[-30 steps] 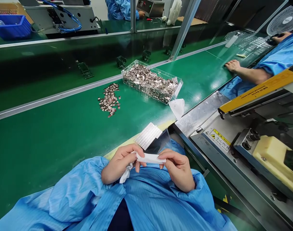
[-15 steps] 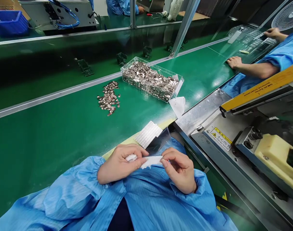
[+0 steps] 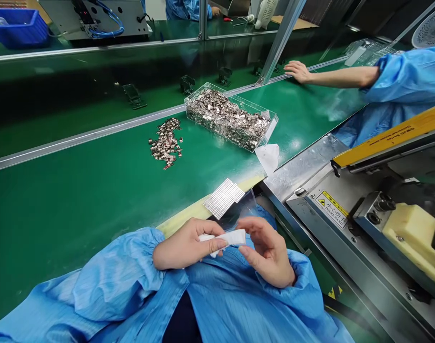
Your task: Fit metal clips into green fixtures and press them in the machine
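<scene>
A folded strip of white tissue or cloth [image 3: 235, 237] is pinched between the thumb and fingers of my left hand [image 3: 189, 244]. Its free end points toward my right hand [image 3: 269, 250], whose thumb and fingers are spread apart around that end without gripping it. Just beyond my hands, a flat block of small silver squares in a grid [image 3: 223, 197] lies at the table's edge. A clear plastic sheet or bag [image 3: 248, 206] hangs beside it, partly hidden behind my right hand.
A clear tray [image 3: 271, 131] full of small metal pieces stands on the green table [image 3: 96, 190]. Left of it lies a loose pile of such pieces [image 3: 166, 143]. White paper [image 3: 268, 157] sits by the tray. Metal machinery [image 3: 331, 205] borders the right; a co-worker's hand [image 3: 298, 71] rests on the table.
My right hand has let go of the white strip and its fingers have parted. My left hand still pinches the strip. The co-worker's arm has reached farther left across the table.
</scene>
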Demonstrator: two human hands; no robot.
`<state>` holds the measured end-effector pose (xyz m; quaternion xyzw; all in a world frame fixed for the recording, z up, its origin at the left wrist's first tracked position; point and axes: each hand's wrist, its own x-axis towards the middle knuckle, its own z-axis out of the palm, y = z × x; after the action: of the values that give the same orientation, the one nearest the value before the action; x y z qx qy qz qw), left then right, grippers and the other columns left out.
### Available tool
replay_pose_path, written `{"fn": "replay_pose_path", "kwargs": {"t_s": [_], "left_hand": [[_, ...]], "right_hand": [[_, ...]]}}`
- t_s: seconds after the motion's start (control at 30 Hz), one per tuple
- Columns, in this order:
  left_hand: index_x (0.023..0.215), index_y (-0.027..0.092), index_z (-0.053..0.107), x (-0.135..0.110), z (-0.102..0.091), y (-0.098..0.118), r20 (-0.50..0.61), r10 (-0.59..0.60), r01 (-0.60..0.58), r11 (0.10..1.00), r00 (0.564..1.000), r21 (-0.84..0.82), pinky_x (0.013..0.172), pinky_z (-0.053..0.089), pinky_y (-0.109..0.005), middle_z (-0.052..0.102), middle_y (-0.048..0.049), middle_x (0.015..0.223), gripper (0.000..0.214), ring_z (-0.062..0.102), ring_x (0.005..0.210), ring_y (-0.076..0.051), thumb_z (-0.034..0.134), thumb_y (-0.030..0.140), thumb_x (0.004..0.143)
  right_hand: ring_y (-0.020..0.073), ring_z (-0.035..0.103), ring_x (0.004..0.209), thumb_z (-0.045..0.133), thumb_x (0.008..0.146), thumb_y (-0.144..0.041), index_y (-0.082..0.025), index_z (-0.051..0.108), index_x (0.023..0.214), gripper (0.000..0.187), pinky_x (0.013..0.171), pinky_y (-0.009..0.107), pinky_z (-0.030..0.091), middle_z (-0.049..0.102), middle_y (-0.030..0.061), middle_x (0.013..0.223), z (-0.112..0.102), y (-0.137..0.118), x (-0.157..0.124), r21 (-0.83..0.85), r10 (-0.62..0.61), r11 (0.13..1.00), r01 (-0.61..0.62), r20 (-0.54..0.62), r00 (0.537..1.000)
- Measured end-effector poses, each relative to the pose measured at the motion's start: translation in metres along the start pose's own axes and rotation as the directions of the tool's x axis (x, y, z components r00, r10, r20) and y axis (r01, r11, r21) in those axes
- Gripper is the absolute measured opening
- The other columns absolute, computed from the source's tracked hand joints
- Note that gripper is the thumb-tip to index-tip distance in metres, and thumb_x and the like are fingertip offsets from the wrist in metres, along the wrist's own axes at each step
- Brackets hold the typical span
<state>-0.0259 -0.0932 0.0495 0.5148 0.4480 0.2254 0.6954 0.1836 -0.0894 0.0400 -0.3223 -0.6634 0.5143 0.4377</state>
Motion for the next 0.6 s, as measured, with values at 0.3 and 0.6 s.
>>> {"fn": "replay_pose_path", "kwargs": {"t_s": [0.3,0.6], "left_hand": [[0.095,0.012,0.067,0.002,0.0,-0.011,0.117,0.053,-0.05,0.998,0.992,-0.03,0.045,0.037,-0.018,0.068,-0.0053,0.078,0.057,0.046,0.047,-0.005,0.044,0.064,0.09],[0.093,0.015,0.073,-0.003,0.001,0.002,-0.135,0.223,-0.178,0.943,0.966,0.282,0.062,0.044,-0.022,0.07,-0.0036,0.081,0.023,0.06,0.073,-0.015,0.066,0.034,0.084]], "right_hand": [[0.0133,0.059,0.074,0.059,0.094,-0.024,-0.024,0.07,0.103,0.014,0.065,0.023,0.048,0.064,0.002,0.086,0.004,-0.005,0.005,0.058,0.16,0.986,-0.157,-0.039,0.986],[0.0134,0.056,0.066,0.062,0.091,-0.027,-0.019,0.069,0.084,0.012,0.061,0.024,0.045,0.065,0.0012,0.074,0.005,-0.01,0.012,-0.102,0.277,0.956,-0.276,-0.004,0.961]]}}
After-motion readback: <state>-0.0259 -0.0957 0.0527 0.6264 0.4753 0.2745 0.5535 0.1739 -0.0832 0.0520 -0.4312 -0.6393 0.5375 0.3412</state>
